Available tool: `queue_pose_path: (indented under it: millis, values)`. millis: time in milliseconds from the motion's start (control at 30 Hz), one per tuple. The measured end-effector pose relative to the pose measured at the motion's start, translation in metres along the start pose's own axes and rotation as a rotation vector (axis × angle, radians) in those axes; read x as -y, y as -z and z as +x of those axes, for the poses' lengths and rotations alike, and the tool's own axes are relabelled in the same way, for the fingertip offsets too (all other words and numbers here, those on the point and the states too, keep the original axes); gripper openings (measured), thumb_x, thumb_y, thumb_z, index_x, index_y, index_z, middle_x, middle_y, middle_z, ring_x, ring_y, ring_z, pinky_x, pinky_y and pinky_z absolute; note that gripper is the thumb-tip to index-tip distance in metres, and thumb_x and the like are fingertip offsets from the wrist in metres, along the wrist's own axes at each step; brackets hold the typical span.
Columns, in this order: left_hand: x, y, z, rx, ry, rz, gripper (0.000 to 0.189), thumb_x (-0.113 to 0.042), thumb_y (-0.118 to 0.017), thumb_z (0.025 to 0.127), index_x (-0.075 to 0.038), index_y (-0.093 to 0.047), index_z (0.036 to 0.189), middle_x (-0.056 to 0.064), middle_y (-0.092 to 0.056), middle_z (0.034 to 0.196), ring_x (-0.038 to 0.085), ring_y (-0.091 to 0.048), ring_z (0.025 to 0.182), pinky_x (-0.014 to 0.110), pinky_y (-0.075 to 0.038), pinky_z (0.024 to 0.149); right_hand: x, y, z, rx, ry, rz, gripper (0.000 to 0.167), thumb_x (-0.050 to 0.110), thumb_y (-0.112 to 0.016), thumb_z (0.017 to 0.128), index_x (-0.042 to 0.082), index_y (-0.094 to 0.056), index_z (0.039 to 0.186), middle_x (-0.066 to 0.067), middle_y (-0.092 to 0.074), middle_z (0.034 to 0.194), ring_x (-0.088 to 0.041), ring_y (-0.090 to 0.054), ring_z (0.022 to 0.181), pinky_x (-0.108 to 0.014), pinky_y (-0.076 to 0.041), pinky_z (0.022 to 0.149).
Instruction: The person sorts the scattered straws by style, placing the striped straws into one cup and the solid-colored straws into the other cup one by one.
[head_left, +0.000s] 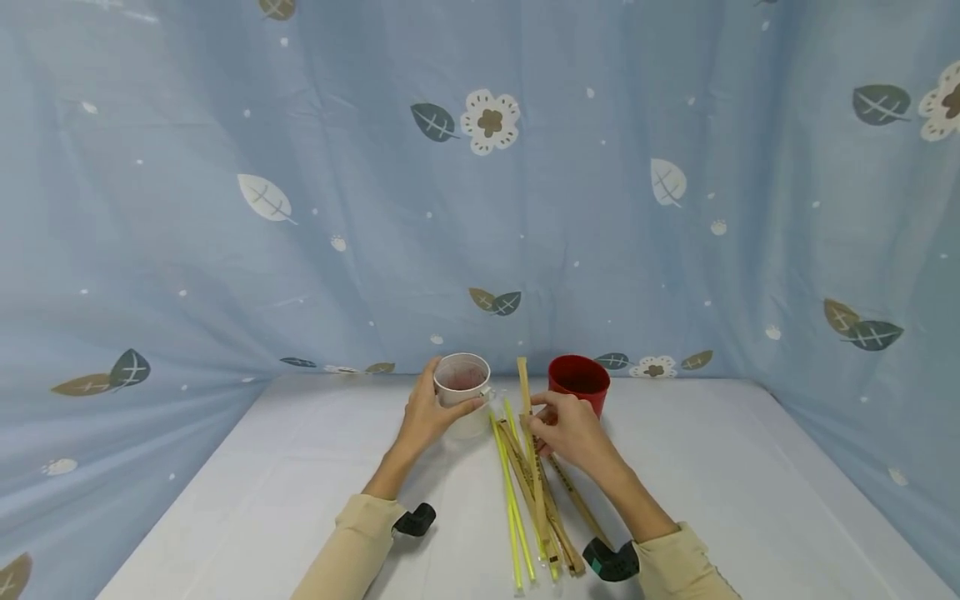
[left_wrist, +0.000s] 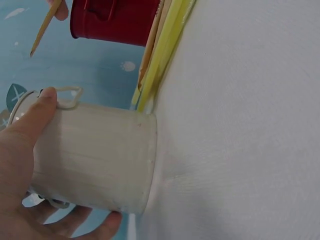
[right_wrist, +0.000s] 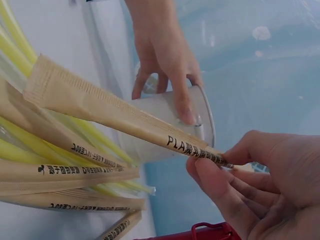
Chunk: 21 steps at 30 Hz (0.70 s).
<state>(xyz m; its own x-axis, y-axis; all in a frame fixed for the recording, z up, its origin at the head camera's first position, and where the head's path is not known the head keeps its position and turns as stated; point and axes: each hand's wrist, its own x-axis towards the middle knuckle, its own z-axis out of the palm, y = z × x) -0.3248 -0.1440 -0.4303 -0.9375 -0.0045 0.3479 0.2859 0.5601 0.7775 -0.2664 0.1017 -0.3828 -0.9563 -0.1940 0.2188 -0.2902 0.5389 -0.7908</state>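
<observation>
A white metal pail (head_left: 452, 397) with small side handles stands toward the back of the table, and my left hand (head_left: 424, 423) grips it, thumb near one handle and fingers round the far side. My right hand (head_left: 576, 429) pinches a paper-wrapped straw (right_wrist: 110, 112) between thumb and fingertips; its brown wrapper has dark printing. In the head view this straw slants above the others, its far end standing higher. Below it lie several more brown paper-wrapped straws (head_left: 576, 498) and yellow straws (head_left: 513, 533) in clear sleeves. Just behind the right hand is a red pail (head_left: 598, 400).
The white tabletop (head_left: 300, 500) carries the pails and the loose straw pile. A blue curtain (head_left: 360, 167) with leaf and flower prints hangs right behind the pails. Dark wrist cameras (head_left: 611, 562) sit at both sleeve cuffs.
</observation>
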Motion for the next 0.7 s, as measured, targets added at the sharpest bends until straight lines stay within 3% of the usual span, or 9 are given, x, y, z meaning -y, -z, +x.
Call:
queue_pose_path:
  millis: [267,533,700]
  values:
    - [0.001,0.000,0.000,-0.012,0.000,-0.003,0.109,-0.055,-0.083,0.071,-0.020,-0.024,0.156,0.013,-0.044,0.147,0.037,-0.052,0.128,0.064,-0.041,0.099,0.007,0.005,0.011,-0.034,0.087,0.016,0.030,0.010,-0.071,0.090,0.001,-0.066,0.118,-0.016,-0.074,0.086,-0.026,-0.070,0.057,-0.037,-0.059,0.058]
    - [0.001,-0.002,0.000,-0.008,0.022,-0.003,0.110,-0.055,-0.084,0.070,-0.024,-0.023,0.156,0.010,-0.044,0.146,0.036,-0.051,0.128,0.063,-0.041,0.099,0.016,0.011,0.025,-0.102,0.132,-0.045,0.025,0.016,-0.068,0.093,0.004,-0.068,0.116,-0.013,-0.075,0.091,-0.016,-0.070,0.055,-0.024,-0.056,0.053]
    - [-0.001,-0.002,-0.002,-0.012,0.004,0.001,0.109,-0.053,-0.084,0.071,-0.021,-0.024,0.156,0.012,-0.045,0.146,0.038,-0.052,0.127,0.064,-0.040,0.098,0.020,0.013,0.032,-0.108,0.134,-0.025,0.025,0.019,-0.066,0.095,0.006,-0.068,0.116,-0.013,-0.075,0.092,-0.021,-0.072,0.061,-0.029,-0.058,0.056]
